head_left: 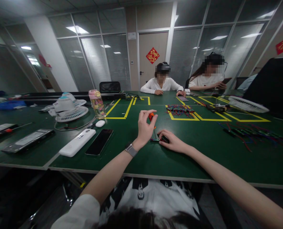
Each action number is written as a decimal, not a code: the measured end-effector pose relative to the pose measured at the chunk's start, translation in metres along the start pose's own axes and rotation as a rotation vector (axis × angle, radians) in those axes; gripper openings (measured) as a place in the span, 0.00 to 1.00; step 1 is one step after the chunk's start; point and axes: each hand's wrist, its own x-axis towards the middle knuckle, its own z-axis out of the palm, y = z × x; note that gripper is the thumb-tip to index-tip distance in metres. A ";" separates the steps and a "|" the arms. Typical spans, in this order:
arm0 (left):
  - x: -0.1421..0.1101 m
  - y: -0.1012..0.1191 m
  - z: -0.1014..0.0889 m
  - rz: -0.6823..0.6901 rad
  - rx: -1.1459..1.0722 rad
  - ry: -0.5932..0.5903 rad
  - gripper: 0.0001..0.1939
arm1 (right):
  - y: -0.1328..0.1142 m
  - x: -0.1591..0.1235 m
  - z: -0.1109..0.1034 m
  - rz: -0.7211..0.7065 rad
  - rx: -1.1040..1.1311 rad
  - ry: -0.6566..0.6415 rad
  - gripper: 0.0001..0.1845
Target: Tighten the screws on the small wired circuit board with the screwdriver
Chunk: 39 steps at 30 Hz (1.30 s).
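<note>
My left hand is closed around the orange-and-black handle of a screwdriver, held upright. Its thin shaft points down to a small green circuit board on the table. At the board's right side, my right hand lies low with its fingers curled, gripping a small black part whose kind I cannot make out. Whether the tip sits in a screw is too small to tell.
Left of my hands lie a black phone, a white power bank and a white earbud case. A bottle and white fans stand behind. Wired boards lie ahead and to the right. Two people sit opposite.
</note>
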 end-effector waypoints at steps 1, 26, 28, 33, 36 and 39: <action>0.000 0.000 -0.001 -0.004 0.012 0.001 0.10 | 0.000 0.000 0.000 0.000 -0.002 -0.002 0.03; 0.001 -0.006 0.002 -0.027 -0.116 -0.038 0.16 | 0.002 -0.001 0.000 -0.008 0.002 0.001 0.04; 0.001 -0.003 0.001 -0.015 -0.068 -0.014 0.14 | 0.002 -0.001 0.000 -0.006 0.001 -0.005 0.04; 0.001 -0.001 -0.001 -0.004 -0.016 -0.014 0.13 | 0.003 0.000 0.001 -0.009 -0.006 -0.002 0.04; 0.001 -0.003 -0.001 0.007 -0.079 -0.062 0.17 | 0.003 0.000 0.001 -0.006 -0.002 0.008 0.04; 0.001 -0.006 0.001 0.000 -0.113 -0.072 0.17 | 0.002 0.000 0.001 -0.006 0.003 0.006 0.03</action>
